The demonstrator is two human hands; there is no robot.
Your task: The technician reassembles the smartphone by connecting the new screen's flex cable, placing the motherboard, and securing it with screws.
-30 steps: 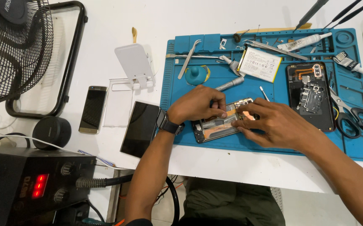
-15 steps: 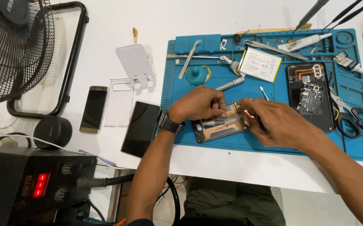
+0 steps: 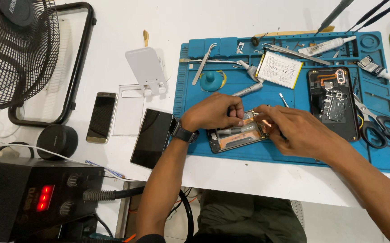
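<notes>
An opened phone body (image 3: 235, 135) with copper-coloured inner parts lies on the blue repair mat (image 3: 294, 153). My left hand (image 3: 213, 112), with a black watch on the wrist, rests on the phone's upper left part, fingers curled down onto it. My right hand (image 3: 294, 130) covers the phone's right end, and its fingertips pinch at a small part by the top edge. Both hands meet over the middle of the phone. What the fingertips hold is too small to tell.
On the mat lie a phone battery (image 3: 279, 69), a black back cover (image 3: 334, 101), scissors (image 3: 377, 119), tweezers (image 3: 204, 63) and a blue suction cup (image 3: 213, 81). Left of the mat are a dark screen panel (image 3: 152, 137), a gold phone (image 3: 101, 117), a white stand (image 3: 146, 69), a fan (image 3: 17, 49) and a hot-air station (image 3: 33, 195).
My right hand has shifted slightly left along the phone, so its fingertips now meet my left hand's fingers at the top edge. The phone stays in place.
</notes>
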